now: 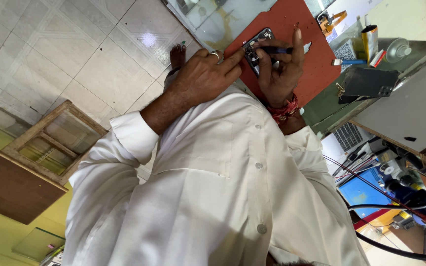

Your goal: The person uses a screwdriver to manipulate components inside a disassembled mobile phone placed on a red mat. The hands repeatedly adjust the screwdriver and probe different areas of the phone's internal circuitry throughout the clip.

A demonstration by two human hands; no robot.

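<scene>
phone (258,43) half hidden by hands, tool (277,49) tip unclear

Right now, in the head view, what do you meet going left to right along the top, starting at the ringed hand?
Left hand → opened phone → right hand → red mat → black phone → clear bottle

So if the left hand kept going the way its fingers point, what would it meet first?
The left hand already has its fingers at the opened phone on the red mat. Beyond that, probably the right hand; depth is unclear.
</scene>
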